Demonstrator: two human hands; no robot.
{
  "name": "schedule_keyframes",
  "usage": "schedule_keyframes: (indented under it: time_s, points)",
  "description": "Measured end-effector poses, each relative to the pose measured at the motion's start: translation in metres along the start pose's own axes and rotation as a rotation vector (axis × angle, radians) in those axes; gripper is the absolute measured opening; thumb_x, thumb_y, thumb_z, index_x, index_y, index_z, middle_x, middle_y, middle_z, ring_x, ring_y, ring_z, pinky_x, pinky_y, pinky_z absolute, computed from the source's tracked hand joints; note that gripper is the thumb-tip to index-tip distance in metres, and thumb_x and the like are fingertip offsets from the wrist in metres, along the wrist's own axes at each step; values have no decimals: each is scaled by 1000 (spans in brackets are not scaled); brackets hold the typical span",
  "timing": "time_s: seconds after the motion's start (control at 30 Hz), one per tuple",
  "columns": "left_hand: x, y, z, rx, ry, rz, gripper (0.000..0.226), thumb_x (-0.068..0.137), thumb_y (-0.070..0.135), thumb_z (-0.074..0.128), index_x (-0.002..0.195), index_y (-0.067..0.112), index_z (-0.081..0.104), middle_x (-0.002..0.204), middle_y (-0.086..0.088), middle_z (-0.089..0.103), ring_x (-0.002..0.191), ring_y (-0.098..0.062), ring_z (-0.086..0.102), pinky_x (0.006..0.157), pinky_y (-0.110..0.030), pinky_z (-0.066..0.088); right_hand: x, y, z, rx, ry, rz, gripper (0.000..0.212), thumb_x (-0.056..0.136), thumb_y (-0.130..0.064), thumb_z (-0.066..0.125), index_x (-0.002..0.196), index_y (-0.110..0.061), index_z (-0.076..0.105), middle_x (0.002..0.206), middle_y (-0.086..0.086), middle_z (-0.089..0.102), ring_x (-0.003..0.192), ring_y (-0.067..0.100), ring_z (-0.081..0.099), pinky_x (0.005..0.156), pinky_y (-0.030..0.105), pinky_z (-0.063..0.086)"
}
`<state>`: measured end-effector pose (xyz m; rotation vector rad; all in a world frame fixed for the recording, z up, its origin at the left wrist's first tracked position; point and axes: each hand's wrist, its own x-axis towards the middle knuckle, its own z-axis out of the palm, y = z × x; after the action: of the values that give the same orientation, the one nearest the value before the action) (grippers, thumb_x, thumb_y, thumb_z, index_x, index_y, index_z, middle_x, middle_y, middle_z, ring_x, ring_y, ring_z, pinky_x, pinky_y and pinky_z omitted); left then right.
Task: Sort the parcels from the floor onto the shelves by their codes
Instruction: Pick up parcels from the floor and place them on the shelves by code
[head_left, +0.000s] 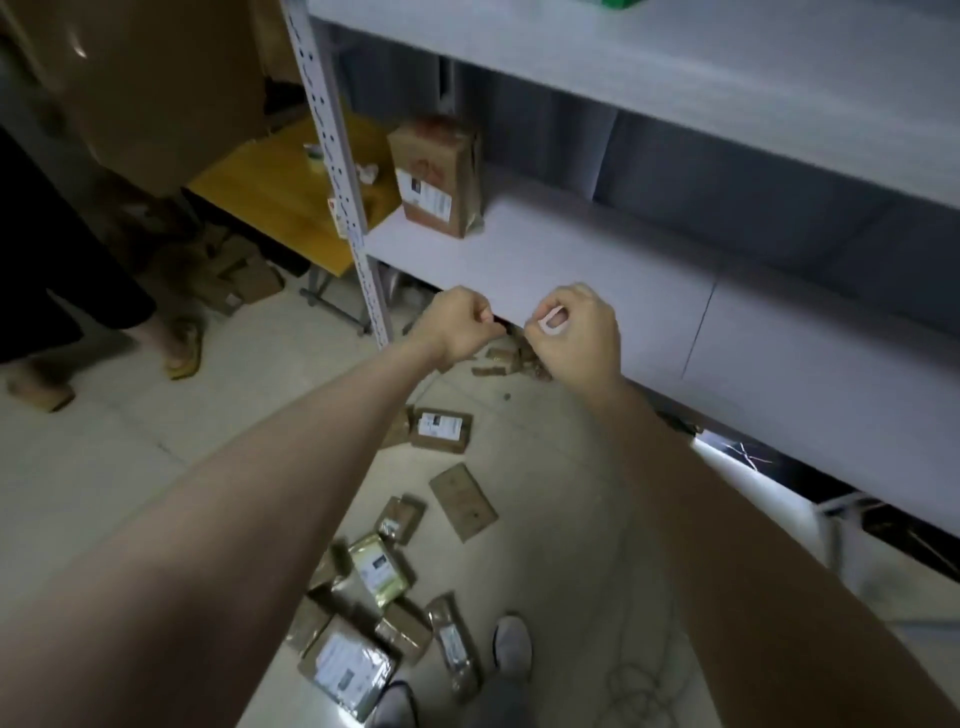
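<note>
Where both bare forearms end at the front edge of the lower shelf (571, 249), just above picture centre, the left hand (462, 325) forms a closed fist with the thumb pressed against the forefinger; whether anything lies between them cannot be told. Just beside it, at 3 o'clock, the right hand (576, 338) has its fingers curled and pinches a small white piece (551, 323) between thumb and forefinger; what the piece is cannot be made out. The 2 hands are near each other but apart.

At 11 o'clock from the hands, 1 brown carton (439, 176) stands upright on the lower shelf, a white label on its front face. An upper shelf (675, 62) crosses the frame at 1 o'clock.

At 6 o'clock from the hands, parcels (345, 670) lie on the pale floor (104, 493): a labelled flat parcel (441, 428) nearest the hands, a plain brown one (462, 501) below it, then a loose overlapping heap at 7 o'clock, just beside the wearer's grey shoe (511, 642).

At 10 o'clock a yellow table (270, 192) stands beyond the perforated upright (332, 145); at 9 o'clock another person's sandal (184, 348) shows.
</note>
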<state>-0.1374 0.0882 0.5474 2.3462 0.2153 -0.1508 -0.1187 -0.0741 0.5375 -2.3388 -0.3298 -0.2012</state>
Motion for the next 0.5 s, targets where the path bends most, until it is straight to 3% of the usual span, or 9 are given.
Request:
schedule_keyframes:
  time_s: [0.07, 0.13, 0.23, 0.33, 0.5]
  points:
    - [4, -35, 29, 27, -40, -93, 26, 86, 25, 66, 64, 15, 54, 71, -5, 61, 75, -17, 55, 70, -30, 45, -15, 32, 31, -3, -79, 51, 9, 74, -15, 74, 78, -18, 67, 92, 0, 60, 76, 20, 62, 72, 33, 53]
    - [7, -67, 56, 27, -87, -184, 22, 87, 28, 66, 71, 14, 58, 87, -11, 69, 89, -25, 62, 81, -37, 52, -27, 59, 59, -8, -200, 111, 19, 74, -17, 79, 89, -15, 69, 103, 1, 59, 88, 23, 64, 83, 36, 54]
    - [10, -102, 83, 31, -130, -256, 12, 89, 22, 63, 86, 10, 65, 100, -11, 68, 101, -30, 61, 84, -35, 51, -39, 87, 96, -33, -339, 212, 32, 77, -22, 82, 101, -18, 63, 124, 5, 53, 101, 20, 60, 88, 32, 52]
    - [17, -139, 103, -10, -134, -345, 25, 91, 19, 61, 109, 4, 67, 112, -13, 66, 107, -30, 59, 82, -31, 47, -45, 106, 133, -61, -452, 254, 45, 77, -24, 81, 114, -15, 58, 132, 6, 46, 105, 21, 59, 90, 34, 52]
    - [26, -202, 132, -13, -142, -436, 27, 91, 19, 62, 106, -3, 68, 111, -12, 67, 109, -29, 60, 84, -31, 46, -51, 136, 198, -122, -575, 276, 59, 76, -28, 80, 125, -12, 51, 134, 10, 40, 110, 29, 59, 93, 38, 52]
